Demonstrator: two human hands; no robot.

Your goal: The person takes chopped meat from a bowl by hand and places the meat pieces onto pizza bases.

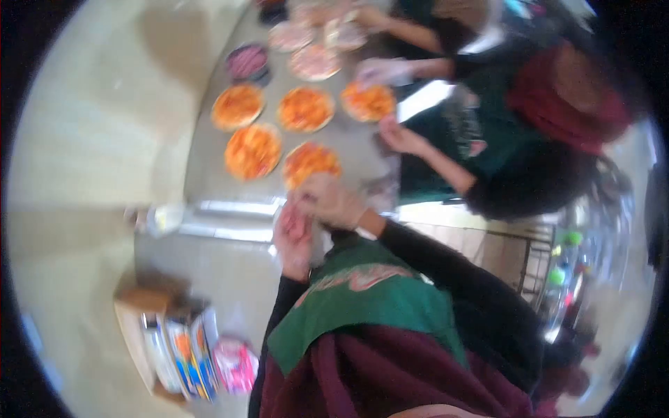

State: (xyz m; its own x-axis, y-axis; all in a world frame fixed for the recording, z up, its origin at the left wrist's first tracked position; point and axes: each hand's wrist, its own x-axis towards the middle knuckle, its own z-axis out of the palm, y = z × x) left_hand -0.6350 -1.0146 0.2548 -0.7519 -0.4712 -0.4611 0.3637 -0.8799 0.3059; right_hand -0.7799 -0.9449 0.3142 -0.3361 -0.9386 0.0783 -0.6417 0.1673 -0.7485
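Observation:
My left hand [294, 237] is cupped around a small heap of pink shredded meat [294, 221]. Close above it, my right hand [334, 200] has its fingers bent together at the heap; what they pinch is hidden. Both seem to wear thin clear gloves. Just beyond my fingers lies a round pizza base [311, 164] with orange-yellow topping and some reddish bits. Similar orange-topped pizzas lie past it, a near-left one [253, 151], a far-left one [237, 106] and a middle one [306, 109].
A dark bowl of pink shredded meat [247, 61] stands at the table's left edge. Pink-topped pizzas [315, 62] lie farther back. On the right, a co-worker's hands [383, 72] are at another pizza [368, 102]. A box of packages [178, 348] sits lower left.

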